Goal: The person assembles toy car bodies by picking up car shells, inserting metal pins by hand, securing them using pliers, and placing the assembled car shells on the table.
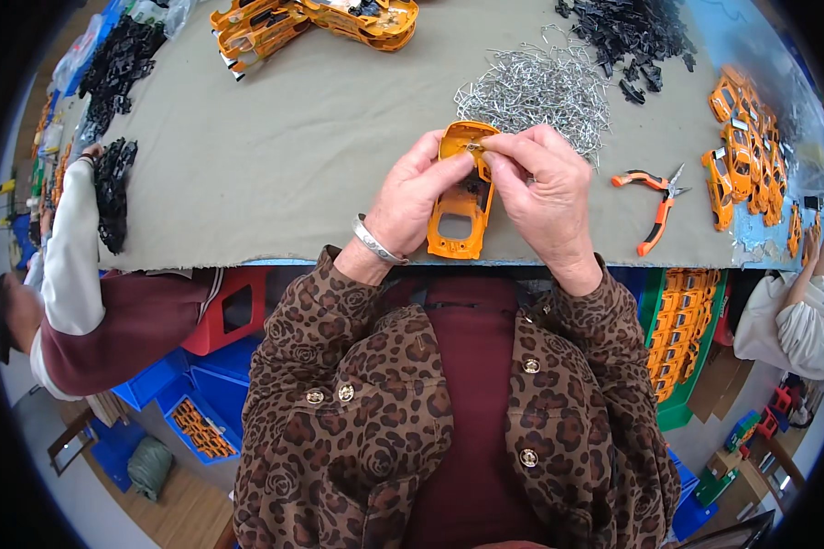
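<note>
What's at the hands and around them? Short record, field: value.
Left hand: left hand grips the orange car-shaped shell, thumb over its inside
Right hand: right hand has thumb and fingertips at the shell's far end; any small piece pinched there is unclear
Beyond shell: heap of bent metal wires
Right of hands: orange-handled pliers, lying with handles spread
Far right on table: pile of orange shells
Surface: grey-green cloth

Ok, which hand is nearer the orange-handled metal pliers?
Right. The right hand is left of the pliers, not touching them; the left hand is farther left, holding the orange car shell.
</note>
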Tool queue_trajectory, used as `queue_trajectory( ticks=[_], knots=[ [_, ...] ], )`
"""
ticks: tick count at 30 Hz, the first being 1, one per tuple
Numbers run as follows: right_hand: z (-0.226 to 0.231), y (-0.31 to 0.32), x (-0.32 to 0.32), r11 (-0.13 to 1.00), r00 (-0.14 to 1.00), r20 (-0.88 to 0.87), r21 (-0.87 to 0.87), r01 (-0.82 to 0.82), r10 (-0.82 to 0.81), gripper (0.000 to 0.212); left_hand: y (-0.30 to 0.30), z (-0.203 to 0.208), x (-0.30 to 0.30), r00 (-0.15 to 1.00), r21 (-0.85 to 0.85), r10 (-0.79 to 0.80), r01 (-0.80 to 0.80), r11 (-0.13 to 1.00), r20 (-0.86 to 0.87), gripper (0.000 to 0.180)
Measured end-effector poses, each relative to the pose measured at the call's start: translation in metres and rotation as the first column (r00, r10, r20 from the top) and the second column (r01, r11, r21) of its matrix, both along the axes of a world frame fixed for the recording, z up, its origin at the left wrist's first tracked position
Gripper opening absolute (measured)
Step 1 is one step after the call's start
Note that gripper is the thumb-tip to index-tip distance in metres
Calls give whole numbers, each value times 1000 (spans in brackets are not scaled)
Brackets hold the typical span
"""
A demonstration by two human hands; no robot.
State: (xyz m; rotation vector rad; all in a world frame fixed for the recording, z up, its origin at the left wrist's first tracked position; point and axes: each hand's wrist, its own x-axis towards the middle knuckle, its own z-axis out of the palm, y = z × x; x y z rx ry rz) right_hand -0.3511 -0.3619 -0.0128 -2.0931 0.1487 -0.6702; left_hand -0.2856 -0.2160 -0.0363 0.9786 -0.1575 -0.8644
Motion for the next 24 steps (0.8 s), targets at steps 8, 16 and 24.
queue_trajectory(
  ticks=[8,16,24],
  knots=[
    [-1,0,-1,999,996,-85,-2,41,-41,13,-2,-2,-4,995,107,15,-25,994,94,33],
    [-3,2,1,998,993,-109,-37,48,-52,12,2,-3,-3,998,85,-6,0,996,66,36],
    [-5,10,-12,979,998,-57,-206,-8,-3,16,2,-4,-4,997,121,13,-23,992,80,37]
  ],
)
